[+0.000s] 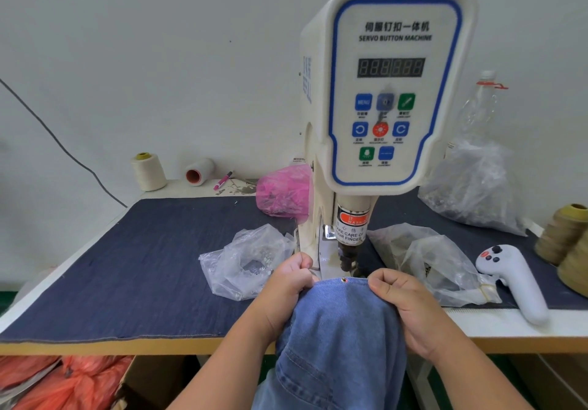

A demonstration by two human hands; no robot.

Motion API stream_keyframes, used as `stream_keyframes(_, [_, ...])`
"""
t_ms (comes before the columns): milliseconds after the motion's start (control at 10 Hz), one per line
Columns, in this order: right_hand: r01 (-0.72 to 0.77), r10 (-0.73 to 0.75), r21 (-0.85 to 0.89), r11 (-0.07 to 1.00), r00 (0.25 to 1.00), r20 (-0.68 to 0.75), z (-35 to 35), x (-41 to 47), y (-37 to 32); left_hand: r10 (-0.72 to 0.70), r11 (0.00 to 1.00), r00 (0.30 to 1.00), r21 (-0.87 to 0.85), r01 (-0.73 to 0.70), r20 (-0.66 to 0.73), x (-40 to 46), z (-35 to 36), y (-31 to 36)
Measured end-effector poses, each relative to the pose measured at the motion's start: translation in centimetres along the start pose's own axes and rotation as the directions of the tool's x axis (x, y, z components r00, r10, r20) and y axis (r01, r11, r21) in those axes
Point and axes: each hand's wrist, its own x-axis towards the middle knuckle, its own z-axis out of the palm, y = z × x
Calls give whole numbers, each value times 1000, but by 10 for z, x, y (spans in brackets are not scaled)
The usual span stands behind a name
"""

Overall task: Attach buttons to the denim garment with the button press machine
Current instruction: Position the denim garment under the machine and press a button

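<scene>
A blue denim garment [340, 323] hangs over the table's front edge, its top hem stretched just in front of the white servo button machine [381, 91]. A small metal button [344, 279] sits on the hem at its middle. My left hand [288, 285] grips the hem on the left with curled fingers. On the right side, my right hand [410, 304] pinches the hem between thumb and fingers. The machine's press head [350, 260] stands directly behind the button, a little above the hem.
Clear plastic bags of button parts lie left [245, 260] and right [436, 260] of the machine; a pink bag [283, 191] and a large clear bag [477, 186] stand behind. A white handheld controller [515, 279], thread cones [566, 244] and spools [148, 170] rest on the denim-covered table [143, 260].
</scene>
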Motion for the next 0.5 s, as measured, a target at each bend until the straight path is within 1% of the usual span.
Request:
stream_keyframes(100, [29,-30,-44,999,999,-29,5,-6,-7,30,998,999,63,-29,-17,-9,5,7])
stream_keyframes(200, [98,-105,-246,964,994,-17,12,-30,-4,108,993,994,-38,-108,3,-29,9,17])
stream_keyframes(300, [68,-62,-323,944,998,27,31,-51,6,226,954,967,-229,-194,119,-57,10,34])
stream_keyframes(400, [-73,5,-273,959,970,-243,67,-66,11,335,924,907,-274,-265,254,-83,15,67])
stream_keyframes(500, [63,-277,-391,918,808,-521,94,-87,-3,451,887,824,-271,-373,342,-98,23,93])
